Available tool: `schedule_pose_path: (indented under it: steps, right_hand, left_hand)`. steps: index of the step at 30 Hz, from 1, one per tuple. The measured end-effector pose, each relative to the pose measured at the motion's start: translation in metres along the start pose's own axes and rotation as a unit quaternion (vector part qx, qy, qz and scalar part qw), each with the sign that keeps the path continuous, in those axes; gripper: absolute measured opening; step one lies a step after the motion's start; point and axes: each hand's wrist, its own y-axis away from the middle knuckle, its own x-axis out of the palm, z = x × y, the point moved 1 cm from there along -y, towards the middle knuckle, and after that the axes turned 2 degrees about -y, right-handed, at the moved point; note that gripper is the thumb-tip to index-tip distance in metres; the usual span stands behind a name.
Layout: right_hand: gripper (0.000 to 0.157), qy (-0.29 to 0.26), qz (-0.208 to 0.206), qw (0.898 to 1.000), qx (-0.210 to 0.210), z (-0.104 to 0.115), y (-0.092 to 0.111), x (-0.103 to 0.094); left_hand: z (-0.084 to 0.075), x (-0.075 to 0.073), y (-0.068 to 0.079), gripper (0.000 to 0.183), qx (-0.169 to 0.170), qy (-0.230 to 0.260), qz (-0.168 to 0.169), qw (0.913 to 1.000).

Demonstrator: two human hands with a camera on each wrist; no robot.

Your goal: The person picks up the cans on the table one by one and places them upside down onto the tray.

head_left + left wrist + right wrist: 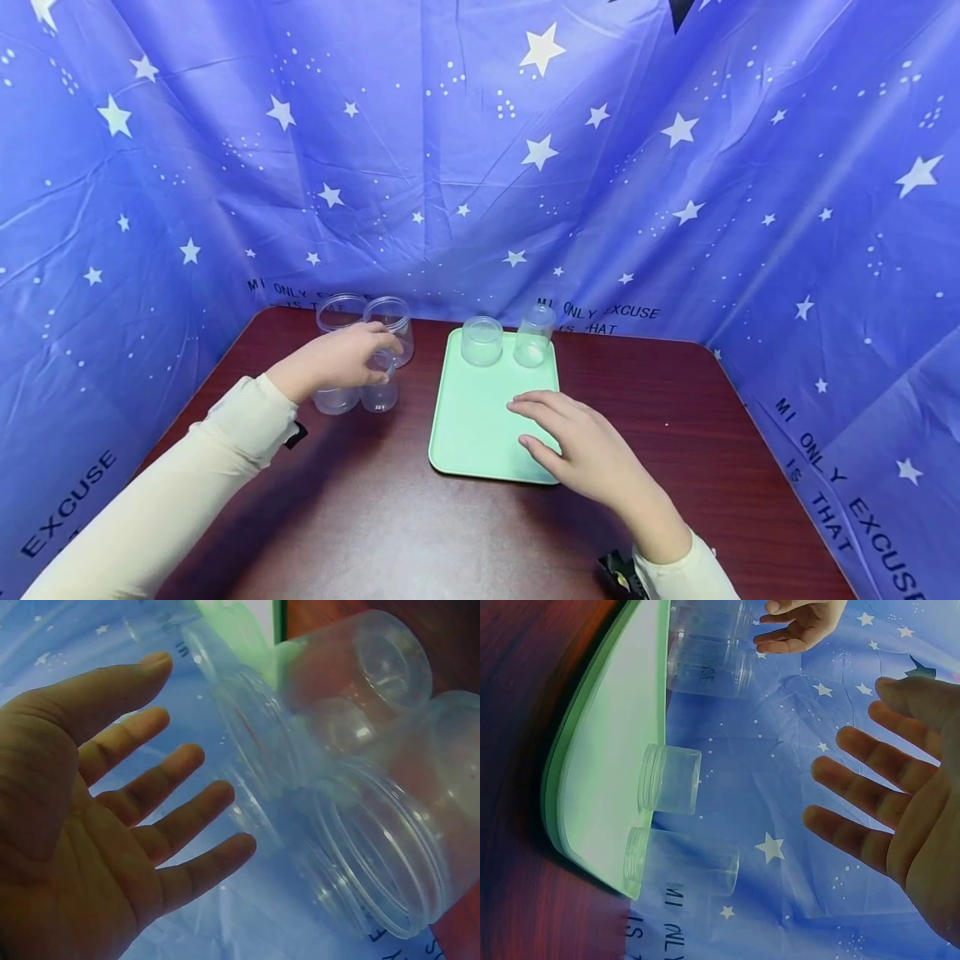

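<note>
Here's my cluster of clear jars (336, 402) at left, packed close, upright, threaded mouths open and facing up! Over to the right, my pale green tray (487, 425) lies flat, and at its far end a squat clear jar (482, 343) and, right of it, a taller one (534, 340), both mouth-down!

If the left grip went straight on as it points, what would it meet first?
Probably a clear plastic jar just ahead of the left grip; depth is unclear, so it might pass above.
</note>
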Motion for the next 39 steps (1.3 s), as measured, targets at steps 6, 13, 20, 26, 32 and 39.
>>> schedule_pose_path:
  steps: [6, 13, 20, 26, 32, 39]
  right_hand:
    - [0.041, 0.002, 0.001, 1.000, -0.007, -0.002, 0.001, 0.002]
    - [0.041, 0.007, -0.009, 1.000, -0.012, -0.004, 0.002, 0.002]
    - [0.039, 0.007, -0.006, 1.000, -0.015, -0.003, 0.001, 0.002]
    - [0.037, 0.005, -0.001, 1.000, -0.013, -0.002, 0.001, 0.003]
    - [0.037, 0.004, 0.002, 1.000, -0.008, -0.003, 0.002, 0.004]
    - [0.036, 0.003, 0.009, 1.000, 0.000, -0.004, 0.003, 0.004]
  left_hand:
    - [0.004, 0.002, -0.005, 0.045, -0.011, 0.003, 0.019, 0.9998]
    - [0.004, 0.003, -0.012, 0.044, -0.002, -0.017, 0.043, 0.9989]
    - [0.004, 0.006, -0.016, 0.046, -0.006, -0.002, 0.077, 0.9970]
    - [0.005, 0.010, -0.018, 0.050, -0.011, 0.013, 0.104, 0.9944]
    - [0.007, 0.012, -0.017, 0.053, -0.003, 0.008, 0.113, 0.9936]
    - [0.006, 0.012, -0.018, 0.052, 0.006, -0.005, 0.108, 0.9941]
